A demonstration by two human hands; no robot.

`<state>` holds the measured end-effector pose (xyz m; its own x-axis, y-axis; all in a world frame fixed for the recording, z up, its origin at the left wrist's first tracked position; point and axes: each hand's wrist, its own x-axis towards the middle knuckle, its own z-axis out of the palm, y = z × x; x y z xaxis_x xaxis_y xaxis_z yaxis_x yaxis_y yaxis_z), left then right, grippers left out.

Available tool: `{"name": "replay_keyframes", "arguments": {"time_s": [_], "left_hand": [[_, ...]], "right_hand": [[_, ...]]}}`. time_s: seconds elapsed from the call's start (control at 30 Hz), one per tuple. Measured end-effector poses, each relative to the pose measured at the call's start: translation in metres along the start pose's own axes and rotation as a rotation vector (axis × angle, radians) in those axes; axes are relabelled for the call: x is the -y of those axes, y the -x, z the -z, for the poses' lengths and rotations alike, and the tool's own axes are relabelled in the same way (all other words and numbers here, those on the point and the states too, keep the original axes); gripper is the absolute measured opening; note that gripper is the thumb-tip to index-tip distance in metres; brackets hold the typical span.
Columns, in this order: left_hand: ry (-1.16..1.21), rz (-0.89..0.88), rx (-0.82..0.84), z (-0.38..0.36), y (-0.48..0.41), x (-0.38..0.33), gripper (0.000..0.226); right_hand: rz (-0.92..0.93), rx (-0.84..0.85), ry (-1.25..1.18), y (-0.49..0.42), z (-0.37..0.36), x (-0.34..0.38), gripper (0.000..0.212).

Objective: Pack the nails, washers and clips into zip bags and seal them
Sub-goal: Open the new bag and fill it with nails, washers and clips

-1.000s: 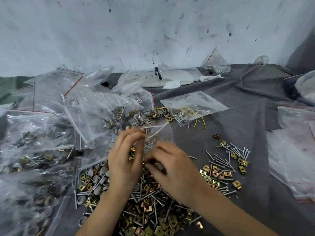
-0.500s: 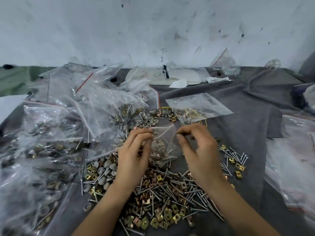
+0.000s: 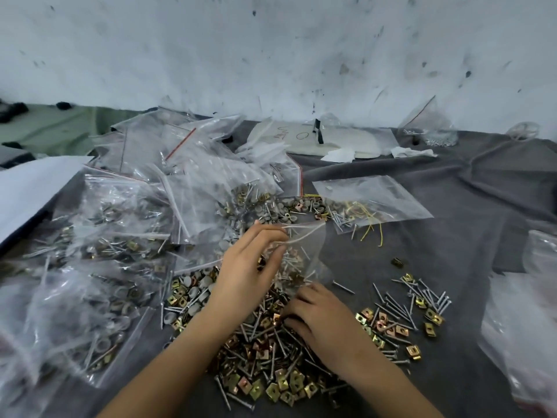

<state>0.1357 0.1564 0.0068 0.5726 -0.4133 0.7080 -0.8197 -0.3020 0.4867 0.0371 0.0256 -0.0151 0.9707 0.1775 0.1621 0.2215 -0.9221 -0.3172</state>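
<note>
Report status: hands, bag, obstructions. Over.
Left hand pinches bag mouth, bag unsealed. Right hand curled in the nail-and-clip pile, grip unclear. Nothing blocking; filled bags crowd the left.

Blurry zip bags [image 3: 90,312] at left edge

Item: white sheet [image 3: 346,140], far edge of the desk [image 3: 452,206]. Markings: red handwriting, one closed loop reading as "O" or zero, with a few scrawled letters left of it, illegible. No other readable text, labels or numbers.
</note>
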Motion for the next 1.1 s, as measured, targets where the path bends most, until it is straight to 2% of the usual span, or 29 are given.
{"name": "replay_keyframes", "arguments": {"time_s": [0.1,0.17,0.23,0.27,0.33,0.4,0.5,0.6,0.73,0.8,0.87,0.9,0.97,1.03,1.1], "left_hand": [[-0.014,0.002,0.081,0.009,-0.005,-0.008,0.007],[-0.005,0.000,0.131,0.014,-0.008,-0.016,0.010],[0.003,-0.028,0.183,0.018,-0.011,-0.023,0.011],[0.014,-0.048,0.204,0.020,-0.012,-0.027,0.010],[0.029,-0.090,0.227,0.022,-0.015,-0.036,0.006],[0.050,-0.119,0.238,0.024,-0.018,-0.043,0.007],[0.081,-0.150,0.240,0.025,-0.023,-0.050,0.006],[0.078,-0.163,0.265,0.025,-0.025,-0.052,0.005],[0.138,-0.229,0.273,0.017,-0.033,-0.049,0.013],[0.155,-0.096,0.150,0.014,-0.044,-0.034,0.021],[0.096,0.160,0.054,0.010,-0.060,-0.002,0.023],[-0.005,0.263,0.093,0.006,-0.068,0.018,0.023],[-0.233,0.363,0.306,-0.006,-0.077,0.055,0.023],[-0.374,0.351,0.485,-0.019,-0.074,0.079,0.025],[-0.425,0.314,0.525,-0.028,-0.069,0.091,0.023]], "right_hand": [[0.028,-0.222,-0.162,0.005,0.018,0.012,0.022],[0.008,-0.495,-0.348,0.009,0.042,0.016,0.019],[0.025,-0.703,-0.378,0.007,0.068,0.015,0.021],[0.024,-0.752,-0.343,0.004,0.081,0.014,0.021],[-0.020,-0.743,-0.252,-0.003,0.098,0.010,0.023],[-0.094,-0.631,-0.201,-0.008,0.104,0.006,0.031],[-0.144,-0.508,-0.262,-0.003,0.104,-0.003,0.041],[-0.163,-0.519,-0.274,0.004,0.106,-0.011,0.017],[-0.317,-0.585,-0.218,-0.001,0.106,-0.017,0.013],[-0.364,-0.642,-0.215,-0.004,0.110,-0.017,0.008],[-0.380,-0.696,-0.208,-0.004,0.111,-0.016,0.015],[-0.380,-0.712,-0.201,-0.004,0.110,-0.015,0.019],[-0.381,-0.699,-0.187,-0.002,0.104,-0.011,0.024],[-0.406,-0.648,-0.194,0.002,0.094,-0.010,0.028],[-0.438,-0.612,-0.204,0.007,0.084,-0.010,0.030]]}}
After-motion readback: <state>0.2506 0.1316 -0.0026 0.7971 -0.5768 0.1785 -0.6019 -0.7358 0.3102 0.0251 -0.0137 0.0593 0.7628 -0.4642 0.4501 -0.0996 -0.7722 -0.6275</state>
